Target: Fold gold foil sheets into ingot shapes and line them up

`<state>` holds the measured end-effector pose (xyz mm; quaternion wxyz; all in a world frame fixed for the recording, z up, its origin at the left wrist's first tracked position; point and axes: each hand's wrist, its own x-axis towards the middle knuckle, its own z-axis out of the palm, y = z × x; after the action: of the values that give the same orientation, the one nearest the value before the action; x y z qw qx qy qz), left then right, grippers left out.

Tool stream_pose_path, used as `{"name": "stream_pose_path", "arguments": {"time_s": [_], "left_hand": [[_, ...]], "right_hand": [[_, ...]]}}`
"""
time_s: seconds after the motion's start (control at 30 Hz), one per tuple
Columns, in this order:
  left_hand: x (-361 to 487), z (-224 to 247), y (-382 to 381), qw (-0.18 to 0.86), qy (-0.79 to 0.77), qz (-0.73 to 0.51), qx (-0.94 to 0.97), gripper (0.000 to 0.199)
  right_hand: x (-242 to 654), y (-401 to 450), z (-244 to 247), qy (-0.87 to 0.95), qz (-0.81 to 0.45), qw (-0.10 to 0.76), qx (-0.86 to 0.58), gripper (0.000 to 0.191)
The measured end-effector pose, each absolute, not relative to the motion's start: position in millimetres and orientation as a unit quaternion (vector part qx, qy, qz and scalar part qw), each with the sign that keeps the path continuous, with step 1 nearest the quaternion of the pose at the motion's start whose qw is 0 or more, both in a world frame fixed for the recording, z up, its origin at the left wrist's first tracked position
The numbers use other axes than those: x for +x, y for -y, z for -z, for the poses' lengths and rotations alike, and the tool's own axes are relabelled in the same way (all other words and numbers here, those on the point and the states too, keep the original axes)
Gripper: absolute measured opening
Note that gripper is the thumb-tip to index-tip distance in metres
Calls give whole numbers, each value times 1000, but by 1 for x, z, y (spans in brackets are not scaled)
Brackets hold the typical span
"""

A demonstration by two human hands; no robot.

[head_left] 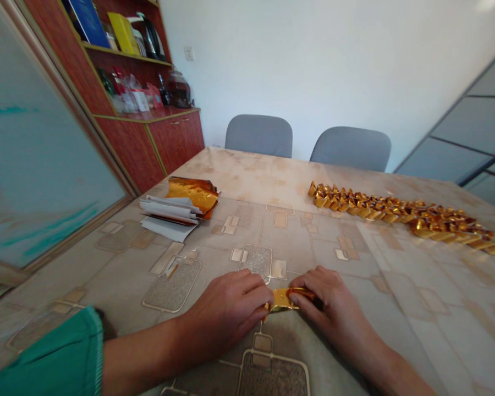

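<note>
Between my two hands, low over the patterned tabletop, is a small piece of folded gold foil paper (282, 300). My left hand (235, 308) closes on its left end, with the fingers curled over it. At the other end, my right hand (330, 305) pinches the foil between thumb and fingers. Part of the foil is hidden under the fingers of both hands. Farther off on the left lies a stack of gold and white foil sheets (193, 195). Rows of folded gold foil pieces (371, 206) run along the right side of the table.
The table (226, 258) has a patterned cover, and a small white and orange scrap (172, 270) lies on it at left. Two grey chairs (259, 135) stand at the far edge. A red-brown cabinet (177, 140) with bottles and a kettle is at back left.
</note>
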<state>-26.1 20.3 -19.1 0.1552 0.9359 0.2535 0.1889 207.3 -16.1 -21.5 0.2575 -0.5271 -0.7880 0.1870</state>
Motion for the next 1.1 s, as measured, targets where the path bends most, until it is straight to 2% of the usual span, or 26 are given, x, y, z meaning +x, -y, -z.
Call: {"name": "stream_pose_path", "arguments": {"time_s": [0.17, 0.33, 0.47, 0.67, 0.8, 0.93, 1.1], "left_hand": [[-26, 20, -21, 137, -238, -194, 942, 27], [-26, 22, -21, 117, -230, -186, 948, 18], [-26, 24, -21, 77, -192, -166, 964, 30], [-27, 28, -22, 58, -178, -144, 972, 30], [-26, 26, -24, 80, -182, -159, 967, 28], [-20, 19, -27, 171, -189, -177, 951, 20], [-11, 14, -27, 199, -333, -173, 905, 14]], "right_hand": [[206, 16, 22, 788, -173, 251, -534, 6], [205, 16, 23, 790, -156, 240, -542, 8], [205, 16, 23, 799, -131, 238, -536, 9], [210, 14, 21, 812, -92, 209, -538, 9], [212, 12, 21, 804, -89, 196, -554, 12], [209, 12, 18, 810, -83, 197, -547, 11], [205, 14, 18, 801, -137, 211, -544, 6]]}}
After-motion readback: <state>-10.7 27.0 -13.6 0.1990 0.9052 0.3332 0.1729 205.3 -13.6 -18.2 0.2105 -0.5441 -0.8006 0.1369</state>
